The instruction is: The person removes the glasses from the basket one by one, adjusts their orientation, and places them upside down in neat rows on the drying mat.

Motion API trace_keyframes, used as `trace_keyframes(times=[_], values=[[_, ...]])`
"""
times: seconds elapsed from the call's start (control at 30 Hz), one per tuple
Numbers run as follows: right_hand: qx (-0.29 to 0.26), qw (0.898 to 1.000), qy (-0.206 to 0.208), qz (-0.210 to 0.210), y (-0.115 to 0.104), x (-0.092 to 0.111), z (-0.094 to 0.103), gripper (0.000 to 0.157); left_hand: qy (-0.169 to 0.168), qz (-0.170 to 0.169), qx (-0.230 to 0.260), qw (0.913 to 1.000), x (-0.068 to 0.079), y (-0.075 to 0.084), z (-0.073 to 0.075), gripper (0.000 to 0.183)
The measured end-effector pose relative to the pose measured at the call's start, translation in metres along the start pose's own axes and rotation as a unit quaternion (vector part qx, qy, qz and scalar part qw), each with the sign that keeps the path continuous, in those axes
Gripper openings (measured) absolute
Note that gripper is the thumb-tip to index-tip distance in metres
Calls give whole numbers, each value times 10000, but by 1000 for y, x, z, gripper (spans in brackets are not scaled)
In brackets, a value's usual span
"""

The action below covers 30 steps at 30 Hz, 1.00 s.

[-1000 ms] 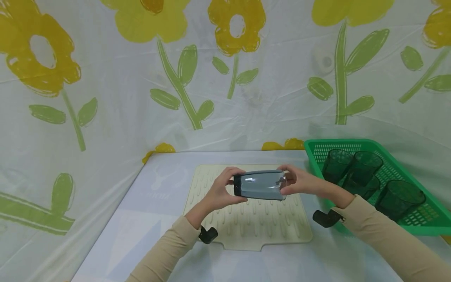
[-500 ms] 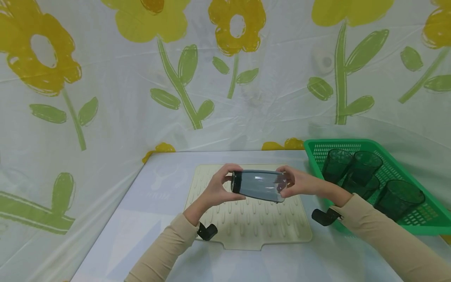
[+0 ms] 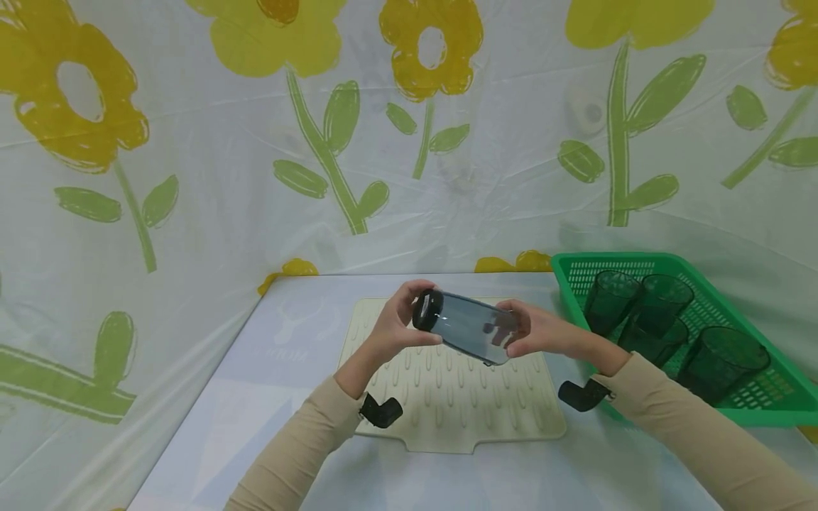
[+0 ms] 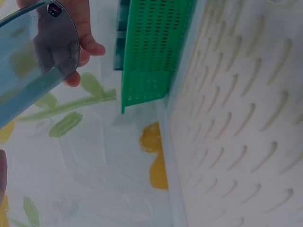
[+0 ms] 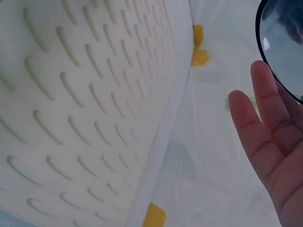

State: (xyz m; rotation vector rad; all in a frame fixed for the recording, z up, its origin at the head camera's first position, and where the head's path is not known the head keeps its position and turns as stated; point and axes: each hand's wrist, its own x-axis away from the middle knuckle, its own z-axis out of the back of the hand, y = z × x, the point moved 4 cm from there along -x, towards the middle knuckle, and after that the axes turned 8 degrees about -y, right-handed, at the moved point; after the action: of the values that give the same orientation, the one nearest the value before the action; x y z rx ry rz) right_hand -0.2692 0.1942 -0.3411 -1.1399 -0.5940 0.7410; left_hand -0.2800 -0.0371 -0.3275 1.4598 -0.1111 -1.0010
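Note:
A smoky grey drinking glass (image 3: pixel 469 323) is held in the air on its side, above a cream ridged drying mat (image 3: pixel 447 426). Its dark, thick base tilts up to the left, and its mouth points down to the right. My left hand (image 3: pixel 395 326) grips the base end, thumb below and fingers above. At the mouth end my right hand (image 3: pixel 540 330) holds the rim between thumb and fingers. The left wrist view shows the right-hand fingers (image 4: pixel 81 28) through the clear wall of the glass (image 4: pixel 23 71). In the right wrist view only part of the glass (image 5: pixel 284 42) appears.
At the right a green perforated basket (image 3: pixel 767 417) holds several dark glasses (image 3: pixel 725 362). Both stand on a white table (image 3: pixel 255 397). Behind it hangs a flower-printed sheet (image 3: pixel 505 170). Each wrist carries a small black camera (image 3: pixel 382 411).
The glass has tilted: its base end rose in my left hand, and its mouth end dropped slightly. My right hand stays nearly in place at the rim.

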Motion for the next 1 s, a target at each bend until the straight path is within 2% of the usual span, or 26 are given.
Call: trace_keyframes(times=[0.1,0.23,0.43,0.57,0.8,1.0], values=[[44,10000,-41,41,0,-2,-1,78,30,17,387,9992,-2,2,-1,98],[213,9997,-57,-101,0,-6,-2,81,164,-1,577,9982,-5,6,0,100],[995,9942,68,-391,-4,-7,2,87,227,-92,364,9990,-11,11,3,105],[1214,9915,144,-455,-7,-2,8,84,317,-18,267,9991,-12,14,9,99],[1889,9770,509,-853,-4,27,31,79,606,497,-87,9969,-8,21,24,75],[2062,9684,898,-1077,0,59,57,74,936,1072,-721,9872,-8,23,36,67]])
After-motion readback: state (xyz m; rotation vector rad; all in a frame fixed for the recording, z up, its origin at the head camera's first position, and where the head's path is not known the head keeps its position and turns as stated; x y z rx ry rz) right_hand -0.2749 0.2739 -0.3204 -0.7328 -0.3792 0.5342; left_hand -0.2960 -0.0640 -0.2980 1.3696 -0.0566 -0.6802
